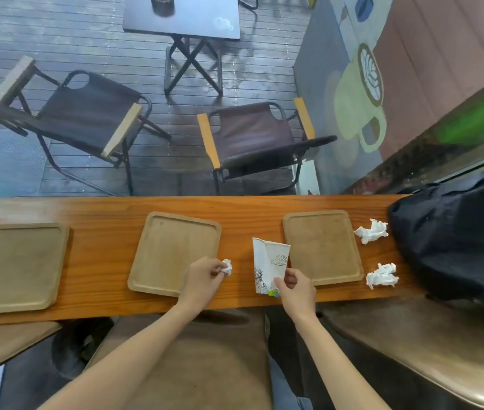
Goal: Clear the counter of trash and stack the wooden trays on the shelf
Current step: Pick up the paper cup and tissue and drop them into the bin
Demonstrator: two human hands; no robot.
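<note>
Three trays [172, 250] lie on the counter [110, 208]. Left hand [202, 281] pinches a tissue [227, 266]; right hand [295, 287] grips a flattened cup [267, 261], print unreadable. Two napkins [371, 230] lie far right.

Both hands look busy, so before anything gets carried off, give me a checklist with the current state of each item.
1. Left hand has the small crumpled napkin pinched: ok.
2. Right hand grips the flattened paper cup: ok.
3. Counter clear of trash: not ok; two crumpled napkins lie right of the right tray.
4. Trays empty for stacking: ok; middle tray and left tray are bare too.
5. Bin location: cannot tell.
6. Shelf location: cannot tell.
</note>
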